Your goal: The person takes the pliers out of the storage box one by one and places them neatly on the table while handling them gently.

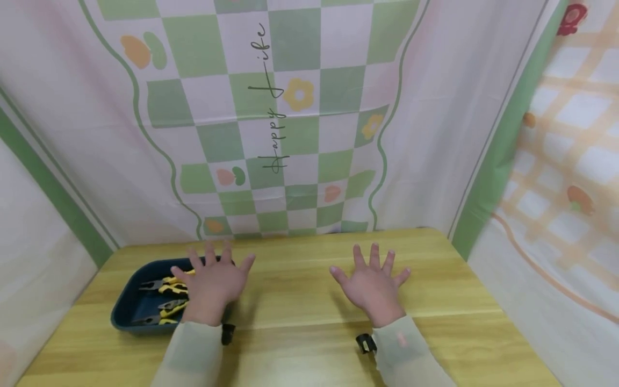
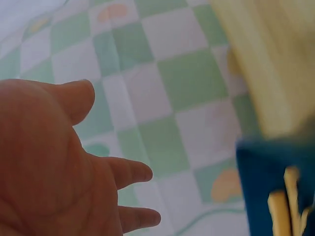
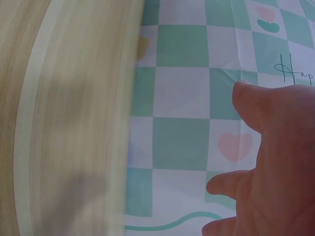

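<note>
My left hand [image 1: 217, 282] is held with fingers spread above the right part of a dark blue tray [image 1: 121, 301], hiding some of what lies inside. Several pliers with yellow handles [image 1: 173, 288] and grey jaws lie in that tray. Over the table's right half, my right hand [image 1: 373, 285] also has its fingers spread and holds nothing. In the left wrist view the palm [image 2: 44, 167] shows bare, with the tray's corner [image 2: 251, 162] at lower right. The right wrist view shows the other palm [image 3: 280, 162], also bare.
Both hands are over a wooden table [image 1: 300, 344]. A checked cloth [image 1: 300, 134] with printed lettering hangs behind its far edge, and more patterned cloth [image 1: 570, 177] hangs at the right. Each wrist carries a small black device, seen by the left cuff [image 1: 228, 334] and right cuff [image 1: 366, 343].
</note>
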Motion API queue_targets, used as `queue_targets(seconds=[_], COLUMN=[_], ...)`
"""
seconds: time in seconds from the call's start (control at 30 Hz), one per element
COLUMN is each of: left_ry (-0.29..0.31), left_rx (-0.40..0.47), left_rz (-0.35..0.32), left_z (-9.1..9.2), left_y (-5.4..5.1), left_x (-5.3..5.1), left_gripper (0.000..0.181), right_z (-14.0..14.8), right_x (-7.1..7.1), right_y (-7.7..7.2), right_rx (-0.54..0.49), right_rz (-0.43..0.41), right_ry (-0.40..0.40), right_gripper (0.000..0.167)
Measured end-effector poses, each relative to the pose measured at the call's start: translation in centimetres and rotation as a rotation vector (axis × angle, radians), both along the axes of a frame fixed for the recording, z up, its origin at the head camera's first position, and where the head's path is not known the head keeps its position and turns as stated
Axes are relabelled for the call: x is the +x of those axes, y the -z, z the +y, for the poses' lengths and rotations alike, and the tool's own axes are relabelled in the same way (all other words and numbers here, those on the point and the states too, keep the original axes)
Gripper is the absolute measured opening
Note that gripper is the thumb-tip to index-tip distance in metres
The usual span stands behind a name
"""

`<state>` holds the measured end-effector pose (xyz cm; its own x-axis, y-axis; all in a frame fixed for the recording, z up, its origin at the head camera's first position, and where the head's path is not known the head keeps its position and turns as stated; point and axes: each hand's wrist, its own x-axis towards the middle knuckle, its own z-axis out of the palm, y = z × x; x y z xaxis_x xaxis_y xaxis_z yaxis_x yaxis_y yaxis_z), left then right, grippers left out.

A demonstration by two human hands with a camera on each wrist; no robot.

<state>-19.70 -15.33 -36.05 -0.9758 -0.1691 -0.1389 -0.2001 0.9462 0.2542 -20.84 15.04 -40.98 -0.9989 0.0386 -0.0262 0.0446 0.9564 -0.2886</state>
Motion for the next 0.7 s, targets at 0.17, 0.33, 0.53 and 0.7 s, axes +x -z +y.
queue_targets(seconds=[0.17, 0.33, 0.53, 0.7], left_ry=[-0.055, -0.081, -0.13, -0.103], left_rx=[0.02, 0.068, 0.166, 0.229], left_rz=[-0.026, -0.014, -0.05, -0.088], left_z=[-4.1, -9.0, -15.0, -19.6], left_y=[-1.1, -1.8, -1.7, -1.1], left_x=[0.7, 1.8, 2.7, 3.2], left_gripper=[0.108, 0.117, 0.123, 0.128], right_z=[0.2, 0.3, 0.4, 0.5], right_x=[0.0, -0.1, -0.1, -0.1], right_y=[0.1, 0.1, 0.1, 0.0], right_rx=[-0.006, -0.008, -0.014, -0.025], right_rz=[0.003, 0.007, 0.009, 0.008], right_ry=[0.004, 0.001, 0.0, 0.0], right_gripper=[0.112, 0.112, 0.111, 0.111])
